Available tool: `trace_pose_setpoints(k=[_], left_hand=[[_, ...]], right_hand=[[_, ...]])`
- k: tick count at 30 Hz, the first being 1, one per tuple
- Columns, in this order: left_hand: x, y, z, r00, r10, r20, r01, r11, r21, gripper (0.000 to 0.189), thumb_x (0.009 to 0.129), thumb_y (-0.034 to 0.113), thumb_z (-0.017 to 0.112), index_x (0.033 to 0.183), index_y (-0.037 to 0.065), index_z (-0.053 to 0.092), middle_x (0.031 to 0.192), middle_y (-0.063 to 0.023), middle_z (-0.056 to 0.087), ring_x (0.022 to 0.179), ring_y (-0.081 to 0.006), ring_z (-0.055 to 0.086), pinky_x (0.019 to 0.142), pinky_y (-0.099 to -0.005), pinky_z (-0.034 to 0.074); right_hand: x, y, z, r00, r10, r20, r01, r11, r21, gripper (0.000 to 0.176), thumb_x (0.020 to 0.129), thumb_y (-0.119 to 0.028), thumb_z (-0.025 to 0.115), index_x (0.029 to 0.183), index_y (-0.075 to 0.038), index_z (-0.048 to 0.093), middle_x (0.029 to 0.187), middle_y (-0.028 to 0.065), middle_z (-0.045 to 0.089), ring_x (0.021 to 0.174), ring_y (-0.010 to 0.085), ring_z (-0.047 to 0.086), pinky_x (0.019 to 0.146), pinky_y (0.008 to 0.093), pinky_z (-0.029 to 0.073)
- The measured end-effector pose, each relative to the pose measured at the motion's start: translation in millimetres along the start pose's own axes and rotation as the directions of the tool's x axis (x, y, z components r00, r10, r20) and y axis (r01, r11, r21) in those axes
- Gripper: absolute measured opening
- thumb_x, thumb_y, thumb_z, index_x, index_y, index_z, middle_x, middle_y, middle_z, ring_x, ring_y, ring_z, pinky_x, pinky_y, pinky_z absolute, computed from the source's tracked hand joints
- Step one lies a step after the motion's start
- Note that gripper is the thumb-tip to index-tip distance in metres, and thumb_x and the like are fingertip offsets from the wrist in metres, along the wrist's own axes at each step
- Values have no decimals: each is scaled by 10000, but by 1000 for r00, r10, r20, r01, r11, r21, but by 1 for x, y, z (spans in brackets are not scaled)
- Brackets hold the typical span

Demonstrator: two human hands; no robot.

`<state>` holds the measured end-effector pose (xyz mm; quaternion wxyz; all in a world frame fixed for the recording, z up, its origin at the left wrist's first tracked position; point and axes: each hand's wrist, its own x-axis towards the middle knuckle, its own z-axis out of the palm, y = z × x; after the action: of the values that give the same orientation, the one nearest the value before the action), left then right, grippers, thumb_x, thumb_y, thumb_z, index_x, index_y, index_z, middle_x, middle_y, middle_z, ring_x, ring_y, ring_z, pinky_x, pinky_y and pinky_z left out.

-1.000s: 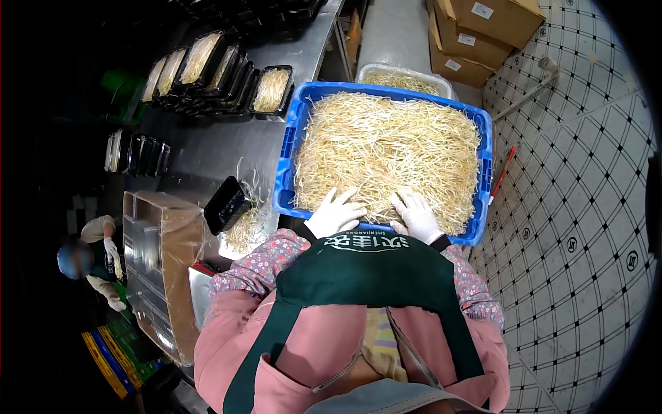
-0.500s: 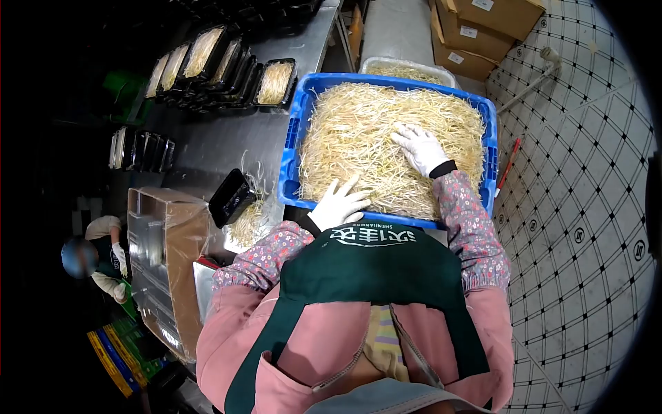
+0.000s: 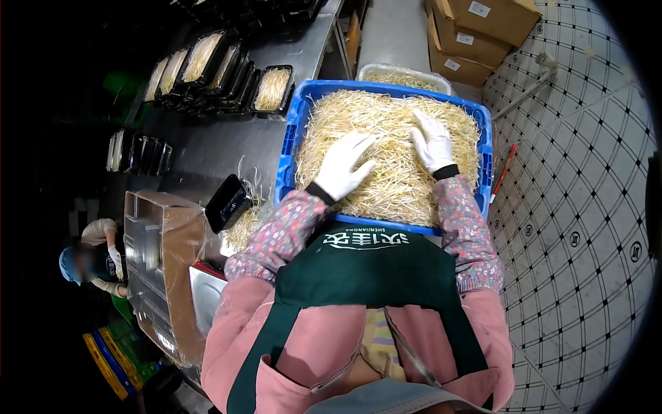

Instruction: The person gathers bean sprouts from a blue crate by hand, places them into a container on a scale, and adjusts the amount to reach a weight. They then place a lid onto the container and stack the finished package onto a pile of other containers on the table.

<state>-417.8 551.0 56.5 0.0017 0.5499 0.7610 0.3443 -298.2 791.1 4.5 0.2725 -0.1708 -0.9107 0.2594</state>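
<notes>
A blue plastic crate (image 3: 284,148) is heaped with pale bean sprouts (image 3: 393,196). Over the left middle of the heap is my white-gloved left hand (image 3: 341,165), fingers stretched out and thumb spread. My right hand (image 3: 433,143), gloved too, rests at the right part of the sprouts with its fingers extended and thumb apart. Neither hand holds anything that I can see. Whether the left palm touches the sprouts is hard to tell. A black plastic tray (image 3: 229,205) stands tilted to the left of the crate, beside loose sprouts (image 3: 241,231).
Filled black trays (image 3: 203,58) stand stacked on the metal table (image 3: 207,141). An open cardboard box (image 3: 181,265) holds clear plastic packs. Behind the crate sits a white tub (image 3: 407,77); brown cartons (image 3: 476,38) are stacked farther back. A co-worker (image 3: 100,255) is at far left.
My left hand has moved forward and slightly right, from the crate's near edge to over the sprouts. My right hand has shifted slightly right, its fingers now pointing more forward.
</notes>
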Motion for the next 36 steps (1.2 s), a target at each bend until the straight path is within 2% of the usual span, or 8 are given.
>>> trace_pose_setpoints(k=[4, 10, 13, 16, 17, 23, 29, 36], left_hand=[[9, -12, 31, 940, -51, 339, -8, 986, 169, 559, 938, 360, 581, 1434, 132, 463, 1378, -126, 544, 1339, -371, 420, 1112, -597, 270], [-20, 1, -12, 849, 63, 525, -61, 998, -21, 452, 951, 377, 602, 1349, 163, 581, 1270, -113, 633, 1276, -361, 501, 1107, -533, 317], [38, -22, -9, 750, -207, 629, 237, 971, 36, 438, 939, 373, 595, 1288, 109, 610, 1288, -117, 630, 1291, -356, 491, 1096, -513, 334], [65, -34, 34, 1000, -8, 3, 7, 975, 221, 428, 930, 351, 584, 1256, 74, 580, 1314, -152, 578, 1332, -361, 433, 1106, -579, 299], [59, -34, 36, 990, -21, 141, -14, 969, 245, 418, 937, 350, 579, 1254, 79, 581, 1336, -144, 564, 1341, -356, 425, 1099, -599, 296], [-28, -6, 12, 881, -16, 472, -45, 992, 117, 480, 974, 423, 536, 1333, 106, 566, 1395, -104, 552, 1408, -354, 380, 1129, -635, 234], [40, -23, -42, 651, -218, 727, 274, 961, 43, 470, 954, 422, 575, 1290, 97, 622, 1301, -148, 623, 1200, -333, 576, 1014, -419, 450], [93, -84, 44, 949, -251, 189, 204, 950, 236, 727, 933, 507, 575, 1439, 6, 431, 1439, -246, 484, 1401, -452, 339, 1161, -497, 281]], right_hand=[[-40, -16, 15, 940, -89, 330, 190, 939, -286, 560, 947, -342, 577, 1441, -107, 455, 1407, 178, 512, 1287, 343, 471, 1088, 457, 364], [-69, -34, -58, 744, -247, 621, 221, 968, 120, 548, 938, -285, 599, 1447, -131, 468, 1383, 158, 536, 1249, 347, 499, 1051, 445, 409], [-17, -18, -59, 733, 27, 680, -207, 961, 184, 398, 958, -255, 561, 1314, -77, 589, 1297, 185, 603, 1194, 357, 554, 1010, 442, 443], [21, -1, -19, 937, -35, 349, 70, 993, -90, 407, 964, -278, 549, 1307, -59, 567, 1286, 168, 609, 1151, 346, 574, 983, 439, 454], [14, 14, 12, 973, -205, 104, 223, 950, -218, 417, 965, -291, 546, 1311, -59, 557, 1277, 163, 613, 1127, 344, 581, 970, 445, 456], [-64, -35, -40, 804, -114, 584, 249, 956, -157, 539, 954, -340, 564, 1416, -79, 470, 1425, 186, 485, 1321, 373, 453, 1076, 487, 375], [16, -10, -75, 552, 40, 833, -160, 985, 59, 505, 996, -321, 555, 1436, -80, 493, 1341, 213, 590, 1255, 349, 553, 1090, 391, 412], [79, 30, 33, 941, 5, 339, 4, 1000, -27, 597, 961, -430, 559, 1364, 7, 504, 1237, 268, 621, 1157, 411, 583, 1027, 445, 445]])
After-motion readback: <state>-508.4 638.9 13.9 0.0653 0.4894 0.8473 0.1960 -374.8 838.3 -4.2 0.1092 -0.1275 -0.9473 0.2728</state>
